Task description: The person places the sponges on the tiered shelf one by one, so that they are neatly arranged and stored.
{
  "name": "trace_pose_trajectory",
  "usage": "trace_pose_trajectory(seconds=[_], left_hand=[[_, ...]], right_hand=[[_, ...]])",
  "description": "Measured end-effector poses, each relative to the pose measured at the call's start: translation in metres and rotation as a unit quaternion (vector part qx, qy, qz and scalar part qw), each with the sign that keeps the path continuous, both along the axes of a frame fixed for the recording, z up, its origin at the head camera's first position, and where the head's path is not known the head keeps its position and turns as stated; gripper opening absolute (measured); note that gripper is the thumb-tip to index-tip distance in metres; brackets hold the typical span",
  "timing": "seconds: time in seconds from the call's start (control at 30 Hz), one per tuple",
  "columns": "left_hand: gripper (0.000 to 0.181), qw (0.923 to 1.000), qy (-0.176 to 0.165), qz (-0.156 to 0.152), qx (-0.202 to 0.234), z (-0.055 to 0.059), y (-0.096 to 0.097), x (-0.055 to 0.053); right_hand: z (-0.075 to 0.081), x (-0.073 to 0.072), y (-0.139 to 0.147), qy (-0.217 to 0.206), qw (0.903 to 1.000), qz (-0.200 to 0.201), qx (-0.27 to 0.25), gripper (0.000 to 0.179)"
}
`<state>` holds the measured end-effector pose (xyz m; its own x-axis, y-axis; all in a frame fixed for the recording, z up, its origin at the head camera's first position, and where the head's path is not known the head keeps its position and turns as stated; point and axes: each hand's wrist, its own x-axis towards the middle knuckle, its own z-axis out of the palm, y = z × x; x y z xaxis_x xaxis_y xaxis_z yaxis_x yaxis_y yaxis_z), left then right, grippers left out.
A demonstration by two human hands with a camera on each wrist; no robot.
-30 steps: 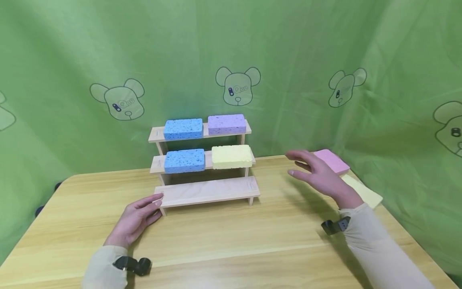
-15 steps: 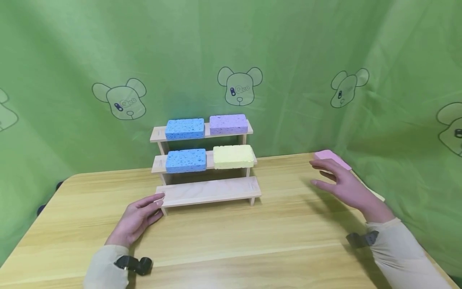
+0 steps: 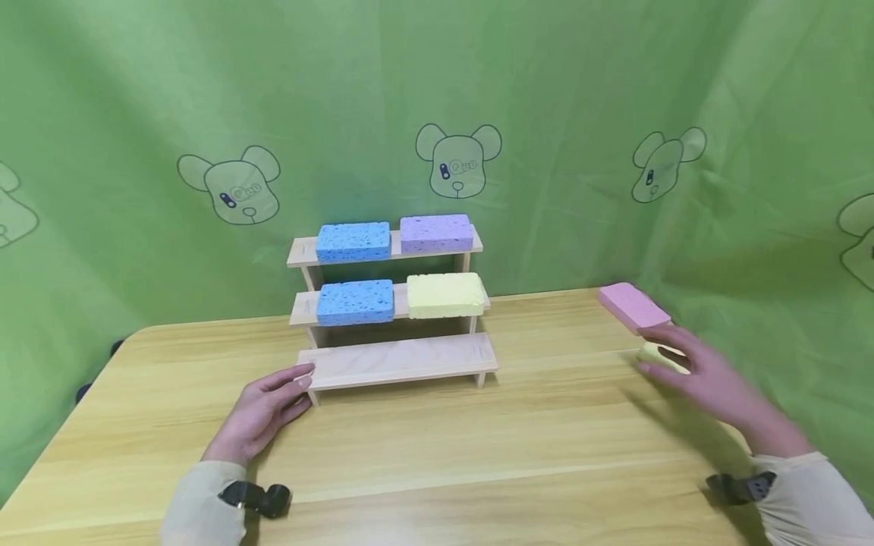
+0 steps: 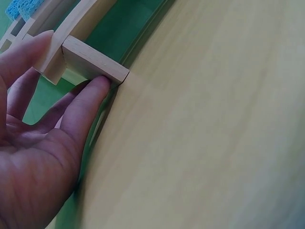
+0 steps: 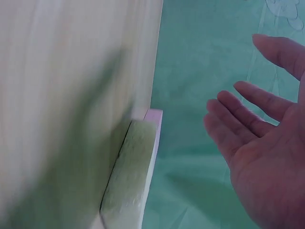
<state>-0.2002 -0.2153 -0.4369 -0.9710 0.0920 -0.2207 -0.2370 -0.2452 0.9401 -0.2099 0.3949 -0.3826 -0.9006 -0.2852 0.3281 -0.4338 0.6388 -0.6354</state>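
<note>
My left hand (image 3: 262,413) holds the left end of the lowest step of a three-step wooden shelf stand (image 3: 403,360); in the left wrist view its fingertips touch the step's end and the leg (image 4: 95,59). My right hand (image 3: 710,379) hovers over a pale yellow sponge (image 3: 652,353) at the table's right edge, fingers spread and apart from it in the right wrist view. The hand partly hides this sponge in the head view. Just behind it lies a pink sponge (image 3: 631,305).
On the stand's top step sit a blue sponge (image 3: 353,241) and a purple sponge (image 3: 437,233). The middle step bears another blue sponge (image 3: 355,302) and a yellow sponge (image 3: 445,295). A green curtain (image 3: 546,189) hangs behind and beside the wooden table (image 3: 423,470).
My right hand has moved right and toward the near side, from beside the pink sponge to over the yellow one. My left hand stays on the stand.
</note>
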Motion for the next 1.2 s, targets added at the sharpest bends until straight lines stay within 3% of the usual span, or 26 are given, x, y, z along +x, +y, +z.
trace_pose_trajectory(seconds=[0.37,0.87,1.2], left_hand=[[0.020,1.0000,-0.002,0.003,0.004,0.000,0.001,-0.001],[0.020,0.9999,0.004,0.006,0.007,0.000,0.001,-0.001],[0.020,1.0000,0.003,0.004,-0.001,-0.002,0.000,0.000]], right_hand=[[-0.002,0.014,0.041,-0.025,0.9923,-0.090,0.082,0.065],[-0.008,0.012,0.062,-0.133,0.9754,-0.131,0.118,0.090],[-0.022,0.008,0.073,-0.154,0.9690,-0.124,0.148,0.095]])
